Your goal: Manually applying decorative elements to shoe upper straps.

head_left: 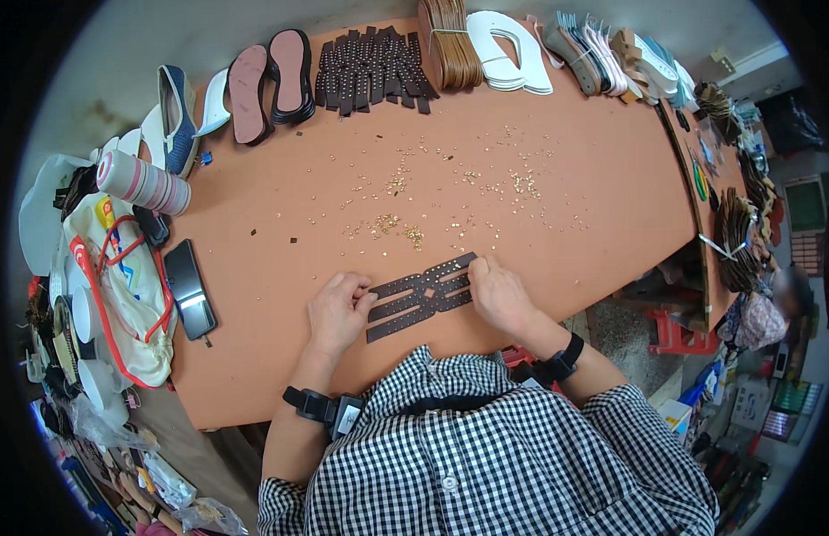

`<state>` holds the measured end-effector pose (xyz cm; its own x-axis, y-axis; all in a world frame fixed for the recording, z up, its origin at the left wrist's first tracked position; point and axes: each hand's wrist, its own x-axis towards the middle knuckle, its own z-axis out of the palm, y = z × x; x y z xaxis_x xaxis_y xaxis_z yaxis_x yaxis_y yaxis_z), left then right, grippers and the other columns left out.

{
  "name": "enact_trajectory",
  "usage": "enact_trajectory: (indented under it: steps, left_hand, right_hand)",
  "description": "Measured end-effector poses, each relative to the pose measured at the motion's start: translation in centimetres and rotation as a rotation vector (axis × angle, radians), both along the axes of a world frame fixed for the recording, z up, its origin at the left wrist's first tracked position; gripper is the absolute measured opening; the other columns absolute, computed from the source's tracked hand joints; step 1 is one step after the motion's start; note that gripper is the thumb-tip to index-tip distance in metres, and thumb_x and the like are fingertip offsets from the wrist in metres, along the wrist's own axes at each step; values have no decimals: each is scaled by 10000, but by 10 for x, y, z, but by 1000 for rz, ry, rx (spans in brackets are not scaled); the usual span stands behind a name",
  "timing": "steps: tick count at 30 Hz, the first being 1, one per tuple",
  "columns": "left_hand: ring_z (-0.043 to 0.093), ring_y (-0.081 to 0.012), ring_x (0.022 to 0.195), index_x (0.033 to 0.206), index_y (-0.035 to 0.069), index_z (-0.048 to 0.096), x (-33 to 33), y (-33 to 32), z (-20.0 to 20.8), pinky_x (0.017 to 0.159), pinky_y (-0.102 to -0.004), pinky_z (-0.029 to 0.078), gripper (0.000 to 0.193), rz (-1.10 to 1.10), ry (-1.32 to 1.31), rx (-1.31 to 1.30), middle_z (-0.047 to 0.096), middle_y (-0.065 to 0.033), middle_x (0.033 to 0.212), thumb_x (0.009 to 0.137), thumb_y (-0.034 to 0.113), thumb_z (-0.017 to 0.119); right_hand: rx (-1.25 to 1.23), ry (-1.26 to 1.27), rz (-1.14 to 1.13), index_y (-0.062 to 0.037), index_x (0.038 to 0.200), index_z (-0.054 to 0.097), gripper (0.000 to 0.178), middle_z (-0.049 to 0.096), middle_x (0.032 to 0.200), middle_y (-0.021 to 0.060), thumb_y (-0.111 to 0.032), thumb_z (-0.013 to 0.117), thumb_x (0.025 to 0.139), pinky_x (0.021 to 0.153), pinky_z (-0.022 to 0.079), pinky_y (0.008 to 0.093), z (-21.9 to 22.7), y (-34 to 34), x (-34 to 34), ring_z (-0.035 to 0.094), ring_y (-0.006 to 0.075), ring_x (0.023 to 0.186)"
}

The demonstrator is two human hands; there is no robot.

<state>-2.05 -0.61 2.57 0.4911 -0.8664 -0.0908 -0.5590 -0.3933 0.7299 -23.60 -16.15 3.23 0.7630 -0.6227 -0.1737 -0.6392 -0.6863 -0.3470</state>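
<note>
The left hand (337,311) pinches the brown strap (418,293) near the near edge of the table (222,375), strips already looking studded; loose studs (388,223) lie unattached toward the far edge. The right hand (501,295) grips the strap's right end, fingers closed.

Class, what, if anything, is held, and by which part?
A flat, dark-brown, slitted, studded piece: the left hand pinches its upper left strip's end, the right hand its right end.
</note>
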Motion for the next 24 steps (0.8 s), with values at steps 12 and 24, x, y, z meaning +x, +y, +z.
enact_trajectory:
  steps: [12, 24]
  left_hand:
    - [629, -162, 657, 864, 83, 622, 0, 2, -1, 586, -295, 498, 160, -3, -11, -5, 614, -27, 787, 725, 110, 697]
    - [623, -198, 677, 868, 74, 618, 3, 4, -19, 593, -299, 500, 170, 23, 101, -51, 605, -71, 793, 724, 96, 706]
  right_hand:
    - [-7, 37, 24, 23, 895, 427, 122, 558, 824, 243, -92, 411, 856, 593, 512, 469, -8, -6, 3, 611, 397, 677]
    - [74, -11, 13, 40, 906, 439, 136, 559, 841, 272, -82, 414, 852, 683, 490, 474, 2, -13, 2, 597, 414, 783]
